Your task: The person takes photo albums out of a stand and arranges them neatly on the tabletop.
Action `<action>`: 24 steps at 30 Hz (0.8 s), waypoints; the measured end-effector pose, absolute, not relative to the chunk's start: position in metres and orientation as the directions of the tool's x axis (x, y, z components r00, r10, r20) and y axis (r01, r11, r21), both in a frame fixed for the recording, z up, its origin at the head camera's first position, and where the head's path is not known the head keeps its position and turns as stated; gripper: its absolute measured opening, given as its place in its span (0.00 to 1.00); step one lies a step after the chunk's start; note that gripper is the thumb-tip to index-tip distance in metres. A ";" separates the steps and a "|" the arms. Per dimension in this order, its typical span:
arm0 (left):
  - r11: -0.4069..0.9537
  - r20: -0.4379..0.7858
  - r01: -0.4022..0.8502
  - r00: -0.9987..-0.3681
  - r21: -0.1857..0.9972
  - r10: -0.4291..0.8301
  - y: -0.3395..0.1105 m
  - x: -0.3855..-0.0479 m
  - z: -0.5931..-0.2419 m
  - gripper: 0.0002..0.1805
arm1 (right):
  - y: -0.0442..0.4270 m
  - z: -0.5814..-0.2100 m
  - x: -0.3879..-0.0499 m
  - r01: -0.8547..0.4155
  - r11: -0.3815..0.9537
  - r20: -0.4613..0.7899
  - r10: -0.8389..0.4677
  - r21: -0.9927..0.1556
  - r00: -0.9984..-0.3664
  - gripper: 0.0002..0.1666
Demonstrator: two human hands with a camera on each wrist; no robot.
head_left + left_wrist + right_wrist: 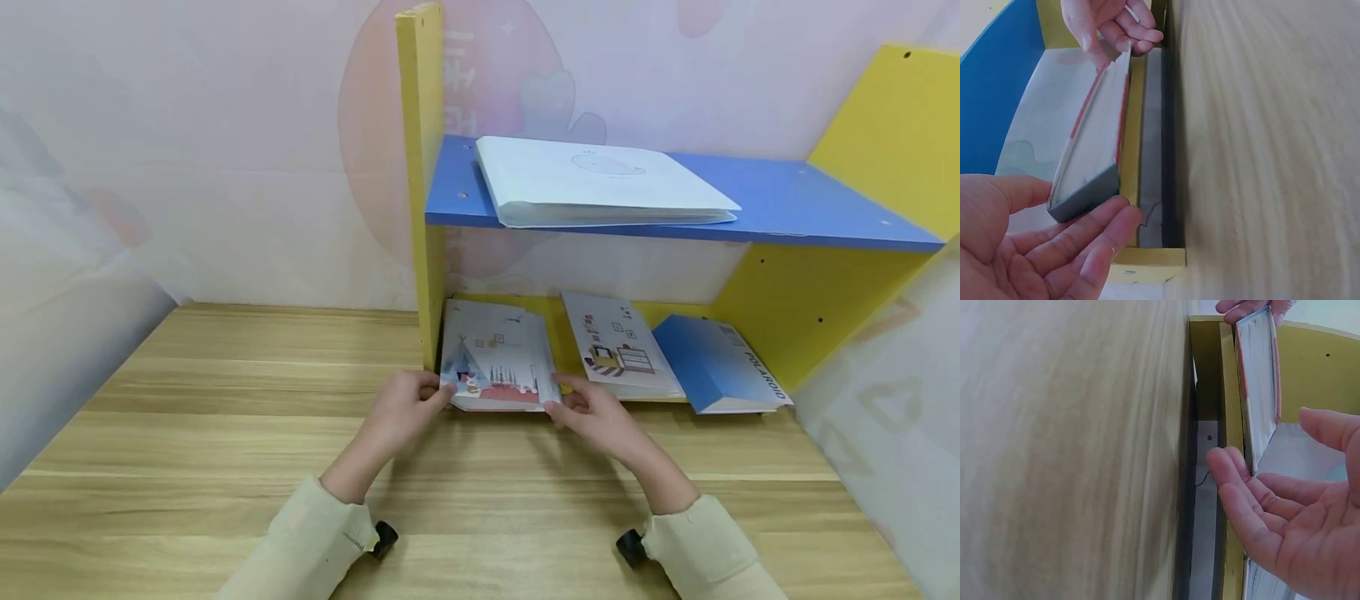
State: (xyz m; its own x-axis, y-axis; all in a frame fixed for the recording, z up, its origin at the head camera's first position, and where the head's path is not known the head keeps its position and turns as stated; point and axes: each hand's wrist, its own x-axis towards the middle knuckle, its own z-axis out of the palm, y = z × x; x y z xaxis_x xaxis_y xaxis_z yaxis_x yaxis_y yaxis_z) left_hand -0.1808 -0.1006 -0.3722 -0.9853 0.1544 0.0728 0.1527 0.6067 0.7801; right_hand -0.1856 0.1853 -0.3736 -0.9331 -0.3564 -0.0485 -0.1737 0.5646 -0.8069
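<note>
A thick illustrated book [498, 358] lies at the left end of the lower shelf, its front edge facing the person. At its left front corner the left hand [405, 408] pinches it, and the left wrist view has that hand's [1041, 244] thumb on the cover and fingers under the book [1091, 137]. The right hand [592, 417] is at the right front corner. In the right wrist view this hand's [1297, 506] fingers touch the low corner of the book [1260, 381], while its thumb stands apart from the cover.
Right of the book lie another illustrated book [622, 346] and a blue POLAROID book [720, 367]. A white book [600, 183] rests on the blue upper shelf [780, 200]. A yellow upright panel [429, 183] stands close on the left, above the wooden table [262, 400].
</note>
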 end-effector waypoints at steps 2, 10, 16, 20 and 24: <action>0.611 0.072 0.154 -0.985 0.777 0.156 -0.100 -0.180 -0.371 0.13 | 0.185 -0.375 -0.186 -0.170 0.562 -0.049 -0.353 -0.810 -0.934 0.35; 0.582 0.022 0.110 -0.988 0.806 0.155 -0.100 -0.177 -0.367 0.13 | 0.183 -0.377 -0.187 -0.160 0.554 -0.053 -0.348 -0.817 -0.936 0.34; 0.521 -0.042 0.045 -0.987 0.853 0.153 -0.101 -0.178 -0.366 0.14 | 0.182 -0.376 -0.188 -0.174 0.547 -0.041 -0.359 -0.819 -0.932 0.36; 0.511 -0.059 0.028 -0.986 0.859 0.153 -0.101 -0.178 -0.366 0.15 | 0.181 -0.376 -0.189 -0.175 0.548 -0.041 -0.358 -0.818 -0.933 0.36; 0.485 -0.073 0.017 -0.983 0.874 0.167 -0.102 -0.178 -0.367 0.18 | 0.179 -0.377 -0.190 -0.162 0.555 -0.050 -0.346 -0.816 -0.937 0.35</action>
State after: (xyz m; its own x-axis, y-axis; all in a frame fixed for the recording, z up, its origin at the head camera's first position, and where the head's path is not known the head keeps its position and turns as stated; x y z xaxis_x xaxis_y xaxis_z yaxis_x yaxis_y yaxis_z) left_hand -0.1777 -0.1017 -0.3670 -0.9833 0.1665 -0.0732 0.0171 0.4854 0.8741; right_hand -0.1903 0.1790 -0.3767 -0.9368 -0.3463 -0.0498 -0.1616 0.5546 -0.8163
